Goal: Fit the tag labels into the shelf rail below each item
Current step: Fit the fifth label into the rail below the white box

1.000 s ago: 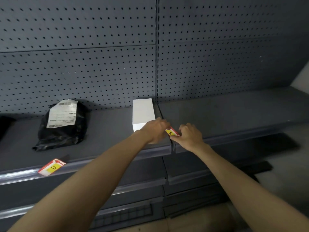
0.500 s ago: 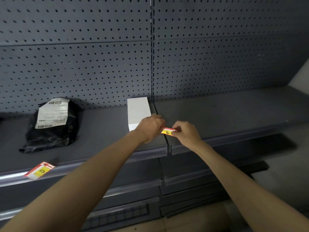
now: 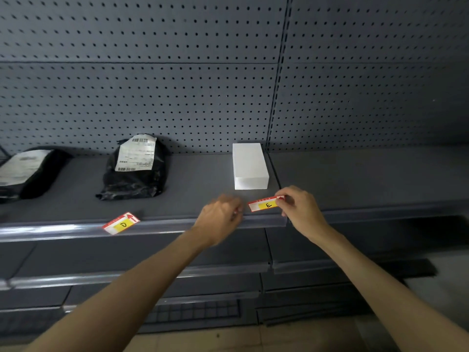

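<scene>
A red and white tag label marked E [image 3: 264,204] is pinched at its right end by my right hand [image 3: 300,210], just above the shelf rail [image 3: 261,221] and in front of the white box [image 3: 250,165]. My left hand [image 3: 219,217] is blurred, fingers curled, a short gap left of the tag; a small red speck shows at its fingertips. A second tag label marked D [image 3: 121,223] lies tilted on the rail's lip, below the black package [image 3: 137,179] with a white shipping slip.
Another dark package [image 3: 25,171] with a white slip lies at the far left of the shelf [image 3: 198,199]. Grey pegboard [image 3: 177,97] backs the shelf. The shelf section to the right [image 3: 368,179] holds nothing. Lower shelves and rails sit beneath my arms.
My left hand has come off the E tag and moved left. My right hand now holds the tag alone, turned flat. The view has shifted left, showing the far-left package.
</scene>
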`<state>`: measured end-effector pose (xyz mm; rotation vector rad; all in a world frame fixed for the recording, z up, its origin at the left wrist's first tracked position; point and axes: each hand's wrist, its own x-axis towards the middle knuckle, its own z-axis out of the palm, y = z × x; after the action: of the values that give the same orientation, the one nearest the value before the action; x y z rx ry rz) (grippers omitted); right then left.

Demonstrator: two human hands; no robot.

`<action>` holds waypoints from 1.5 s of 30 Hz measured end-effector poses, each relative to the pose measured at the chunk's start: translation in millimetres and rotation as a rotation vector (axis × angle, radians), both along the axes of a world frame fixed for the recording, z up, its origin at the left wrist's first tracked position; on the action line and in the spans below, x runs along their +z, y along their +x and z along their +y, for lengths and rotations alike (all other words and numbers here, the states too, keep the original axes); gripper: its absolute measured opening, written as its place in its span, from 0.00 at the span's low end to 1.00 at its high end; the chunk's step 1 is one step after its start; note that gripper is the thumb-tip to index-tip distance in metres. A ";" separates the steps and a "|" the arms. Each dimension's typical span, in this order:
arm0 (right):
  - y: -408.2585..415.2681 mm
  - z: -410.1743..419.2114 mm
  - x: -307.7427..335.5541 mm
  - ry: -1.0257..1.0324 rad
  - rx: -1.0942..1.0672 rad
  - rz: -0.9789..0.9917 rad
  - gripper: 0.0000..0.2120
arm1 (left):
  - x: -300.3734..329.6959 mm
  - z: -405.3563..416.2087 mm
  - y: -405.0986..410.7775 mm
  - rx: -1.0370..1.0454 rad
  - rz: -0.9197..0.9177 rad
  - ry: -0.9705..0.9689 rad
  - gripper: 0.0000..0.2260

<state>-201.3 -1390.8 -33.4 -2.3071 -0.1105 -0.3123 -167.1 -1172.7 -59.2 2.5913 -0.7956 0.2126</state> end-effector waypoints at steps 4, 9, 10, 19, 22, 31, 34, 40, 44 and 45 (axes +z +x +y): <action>-4.4 3.8 -3.0 -0.053 0.009 0.020 0.04 | -11.7 -3.7 -13.6 0.007 -0.160 0.044 0.05; -4.7 7.5 -5.6 -0.075 -0.006 0.031 0.05 | -27.3 -6.3 -23.1 0.055 -0.159 0.139 0.11; -4.4 8.3 -6.2 -0.079 -0.007 0.033 0.05 | -29.0 -6.4 -24.9 0.064 -0.159 0.149 0.12; 1.7 10.4 -11.6 -0.123 0.004 0.015 0.04 | -39.0 -8.8 -38.7 0.093 -0.137 0.182 0.12; 3.4 11.0 -12.9 -0.152 0.015 -0.004 0.04 | -41.1 -8.0 -44.0 0.116 -0.102 0.148 0.16; 5.2 10.7 -16.2 -0.172 0.019 -0.019 0.04 | -40.9 -15.1 -47.5 0.188 -0.123 0.163 0.16; 6.0 10.3 -16.6 -0.175 0.020 -0.026 0.04 | -39.4 -17.0 -45.1 0.187 -0.119 0.153 0.16; 7.2 11.8 -18.9 -0.176 0.031 -0.021 0.04 | -34.7 -17.6 -42.0 0.189 -0.115 0.132 0.14; 9.3 13.6 -24.2 -0.251 0.088 0.025 0.05 | -36.3 -14.7 -42.7 0.178 -0.122 0.135 0.12; 9.3 14.3 -26.9 -0.286 0.103 0.043 0.06 | -36.7 -14.3 -42.2 0.177 -0.123 0.133 0.12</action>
<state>-192.0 -1376.5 -60.4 -2.5786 -0.2665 -0.2052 -209.3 -1187.0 -95.9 2.7988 -0.6409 0.3869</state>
